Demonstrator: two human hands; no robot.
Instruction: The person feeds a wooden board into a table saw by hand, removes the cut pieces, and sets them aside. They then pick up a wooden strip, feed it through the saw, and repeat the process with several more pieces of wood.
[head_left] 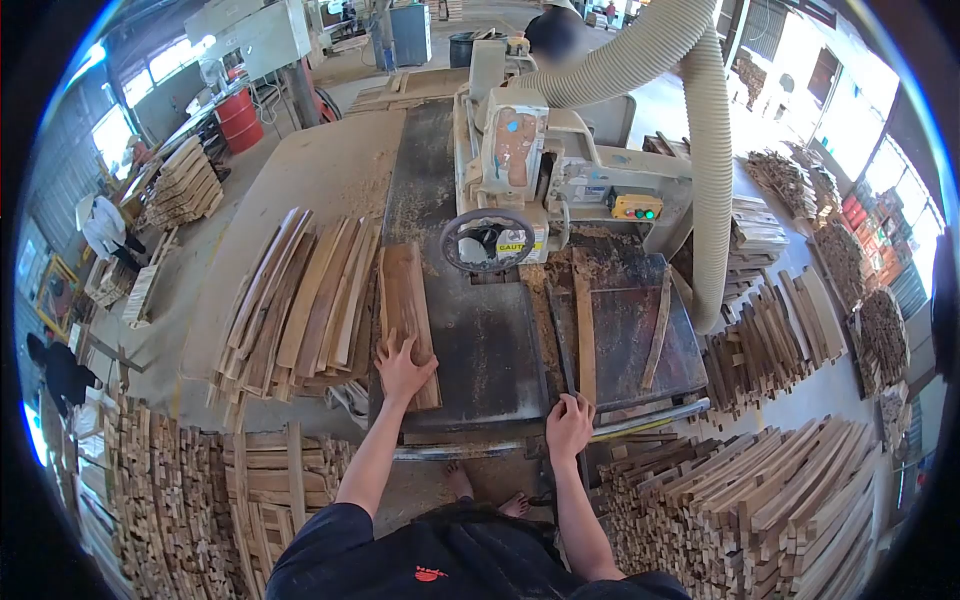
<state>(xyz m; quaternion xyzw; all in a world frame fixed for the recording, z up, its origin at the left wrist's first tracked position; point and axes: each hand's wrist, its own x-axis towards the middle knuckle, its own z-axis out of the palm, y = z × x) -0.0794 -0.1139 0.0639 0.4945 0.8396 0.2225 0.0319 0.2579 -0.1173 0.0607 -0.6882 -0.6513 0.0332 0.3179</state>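
Note:
My left hand [403,372] lies with spread fingers on the near part of a wide brown board [404,285], which rests on the dark machine table just left of the handwheel. At the table's front edge, my right hand [569,425] has its fingers curled closed at the near end of a narrow wooden strip [584,330]. This strip runs away from me along a metal guide bar [562,345] towards the saw machine [515,150]. A second thin strip [657,328] lies apart on the table's right side.
Many loose boards [300,295] lie left of the wide board. Stacked strips [750,500] stand front right, more stacks [160,490] front left. A handwheel [487,241], control box [635,207] and thick hose [710,190] belong to the machine. Other people [103,225] are at the left.

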